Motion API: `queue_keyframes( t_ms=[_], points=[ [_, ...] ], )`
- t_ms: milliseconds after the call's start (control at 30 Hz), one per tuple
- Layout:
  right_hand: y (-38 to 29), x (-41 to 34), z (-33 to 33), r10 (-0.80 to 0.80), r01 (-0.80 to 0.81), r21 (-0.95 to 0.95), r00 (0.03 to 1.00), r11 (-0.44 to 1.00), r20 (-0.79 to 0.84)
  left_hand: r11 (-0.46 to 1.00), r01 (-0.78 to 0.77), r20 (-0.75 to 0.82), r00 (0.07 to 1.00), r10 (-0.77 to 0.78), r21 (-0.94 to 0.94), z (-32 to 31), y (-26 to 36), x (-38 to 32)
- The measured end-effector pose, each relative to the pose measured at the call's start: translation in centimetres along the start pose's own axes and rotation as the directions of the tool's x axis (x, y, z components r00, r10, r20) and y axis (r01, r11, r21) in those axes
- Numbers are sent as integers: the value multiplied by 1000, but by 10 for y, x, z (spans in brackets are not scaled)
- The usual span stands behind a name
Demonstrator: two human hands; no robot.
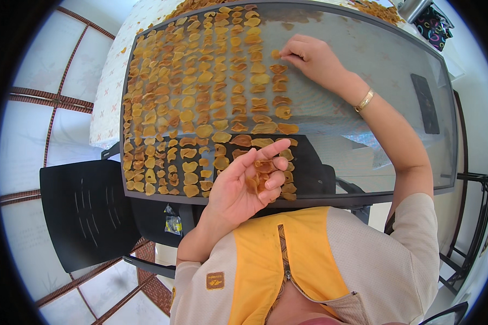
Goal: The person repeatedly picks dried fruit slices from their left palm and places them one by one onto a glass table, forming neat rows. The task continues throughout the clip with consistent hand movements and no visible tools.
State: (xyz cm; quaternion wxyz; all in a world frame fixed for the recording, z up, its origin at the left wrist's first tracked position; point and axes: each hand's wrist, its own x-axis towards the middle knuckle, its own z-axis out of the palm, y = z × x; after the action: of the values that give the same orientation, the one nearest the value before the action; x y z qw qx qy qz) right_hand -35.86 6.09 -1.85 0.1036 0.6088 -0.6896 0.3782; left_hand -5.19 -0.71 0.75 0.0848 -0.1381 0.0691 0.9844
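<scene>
A large framed mesh screen (374, 69) lies before me, its left part covered with columns of dried yellow-brown slices (188, 101), perhaps fruit or vegetable. My left hand (244, 187) is palm up over the near edge. Several darker slices (262, 172) sit in its palm under curled fingers, while the index finger points outward. Farther out, my right hand (309, 57) pinches one small slice (275, 54) between thumb and fingertips. That slice is at the far end of the rightmost column (279, 87), just beyond the slices there. Part of the near rows is hidden behind my left hand.
Loose slices lie in piles at the far left (203, 6) and far right (376, 11), on a patterned tablecloth (112, 89). A dark flat rectangular object (425, 103) rests on the screen's right part. A black chair (85, 211) stands at the left, with a small plastic packet (173, 223) nearby.
</scene>
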Motion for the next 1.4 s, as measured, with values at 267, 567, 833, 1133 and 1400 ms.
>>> queue_keyframes(
  t_ms=[267,567,833,1133,1400],
  points=[
    [13,-5,11,-99,100,-52,995,994,22,1000,8,17,1000,-8,6,-4,1,2],
    [13,-7,10,-151,152,-52,988,987,22,999,23,51,998,-20,-45,-4,4,4],
    [-6,-6,5,-58,60,21,997,998,-53,979,-5,85,996,23,-202,-4,4,6],
    [-124,-22,-28,-67,-44,453,972,890,226,968,-110,-71,993,97,-224,11,1,7],
    [-143,-36,-21,-144,-8,439,939,899,313,960,-76,55,994,94,-271,-4,-2,6]
  ],
)
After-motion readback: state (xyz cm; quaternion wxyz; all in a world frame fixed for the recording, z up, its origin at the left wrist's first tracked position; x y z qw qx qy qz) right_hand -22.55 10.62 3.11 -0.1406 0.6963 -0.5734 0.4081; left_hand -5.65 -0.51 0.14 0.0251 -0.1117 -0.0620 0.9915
